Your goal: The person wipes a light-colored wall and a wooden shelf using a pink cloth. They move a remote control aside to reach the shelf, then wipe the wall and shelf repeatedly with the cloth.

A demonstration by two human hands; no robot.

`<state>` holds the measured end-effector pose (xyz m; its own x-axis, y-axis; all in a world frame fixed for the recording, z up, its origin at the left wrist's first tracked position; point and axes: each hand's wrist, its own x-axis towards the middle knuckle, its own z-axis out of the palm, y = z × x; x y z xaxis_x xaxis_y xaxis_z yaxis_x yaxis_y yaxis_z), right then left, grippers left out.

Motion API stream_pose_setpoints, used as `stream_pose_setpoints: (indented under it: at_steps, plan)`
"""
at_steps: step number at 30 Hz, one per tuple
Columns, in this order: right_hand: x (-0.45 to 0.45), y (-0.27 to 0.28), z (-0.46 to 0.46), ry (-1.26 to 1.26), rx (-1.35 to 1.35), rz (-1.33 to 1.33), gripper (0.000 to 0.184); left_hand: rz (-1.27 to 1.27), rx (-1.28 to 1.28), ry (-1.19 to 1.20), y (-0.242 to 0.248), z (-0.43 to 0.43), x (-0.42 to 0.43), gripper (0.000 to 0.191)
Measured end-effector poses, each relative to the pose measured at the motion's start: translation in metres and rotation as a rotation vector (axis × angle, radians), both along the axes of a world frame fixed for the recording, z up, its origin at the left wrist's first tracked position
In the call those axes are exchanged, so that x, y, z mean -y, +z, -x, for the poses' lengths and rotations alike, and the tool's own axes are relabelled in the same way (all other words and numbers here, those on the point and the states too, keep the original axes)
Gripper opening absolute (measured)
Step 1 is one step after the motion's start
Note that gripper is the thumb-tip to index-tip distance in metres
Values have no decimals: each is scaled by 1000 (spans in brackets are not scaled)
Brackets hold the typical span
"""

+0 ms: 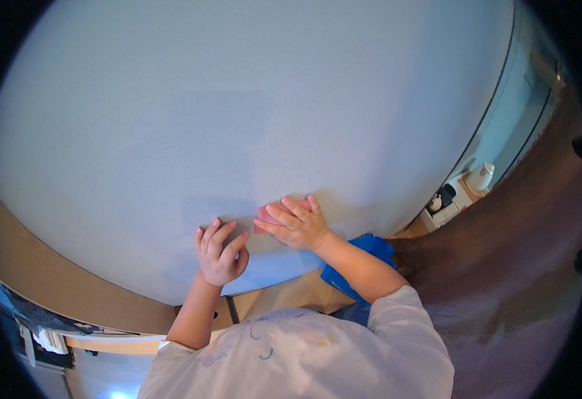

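Observation:
A large pale, smooth flat surface (321, 99) spreads before me. My right hand (298, 227) lies against it near its lower edge, with slightly spread fingers over a folded pink cloth (266, 215). Parts of the cloth show between and beyond the fingers; the palm hides the rest. To the left is my left hand (221, 254), its fingers curled and apart, holding nothing. Its fingertips are close to the pale surface, but contact is hard to judge.
Something bright blue and crumpled (371, 249) sits behind my right forearm. A tan wood-coloured band (71, 279) borders the surface at left. On the right, a white bottle-like container (480, 178) stands among small items, beside a large blurred brown mass (500, 259).

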<state>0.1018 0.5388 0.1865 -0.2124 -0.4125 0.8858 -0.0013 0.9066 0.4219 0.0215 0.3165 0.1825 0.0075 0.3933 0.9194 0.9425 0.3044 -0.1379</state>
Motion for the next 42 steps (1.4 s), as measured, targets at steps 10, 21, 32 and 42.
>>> stream_pose_setpoints:
  at_steps: [10, 21, 32, 42]
  plan:
    - [51, 45, 26, -20, 88, 171, 55, -88, 225, -110, -1, -16, 41, 38]
    - [84, 65, 40, -79, 2, 243, 48, -109, 314, -55, -6, -22, 77, 37]
    - [85, -29, 23, 3, 94, -110, 46, -27, 255, -151, -3, -5, 90, 39]
    - [122, -38, 48, -36, -2, 423, 53, -8, 260, -377, -5, 12, 89, 37]
